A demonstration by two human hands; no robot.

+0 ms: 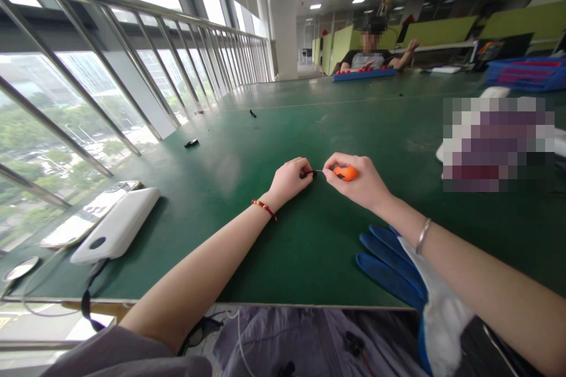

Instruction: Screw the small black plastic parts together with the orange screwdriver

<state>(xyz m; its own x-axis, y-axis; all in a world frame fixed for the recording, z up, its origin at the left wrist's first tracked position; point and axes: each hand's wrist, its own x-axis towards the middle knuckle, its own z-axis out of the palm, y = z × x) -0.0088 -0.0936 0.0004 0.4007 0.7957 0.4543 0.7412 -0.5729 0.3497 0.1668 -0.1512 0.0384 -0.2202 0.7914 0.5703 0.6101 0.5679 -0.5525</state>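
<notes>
My right hand is closed around a small screwdriver with an orange and black handle. Its thin metal shaft points left, toward my left hand. The fingers of that hand pinch a small black part, mostly hidden by the fingertips, so its kind cannot be made out. The screwdriver's tip meets or nearly meets this part, just above the green tabletop. Below my right forearm lies a blue and white work glove at the table's front edge.
A white power bank with a cable and a phone lie at the left. Small black pieces rest farther back. Across the table sits a person behind a blue tray. A blue basket stands far right; metal railing runs along the left.
</notes>
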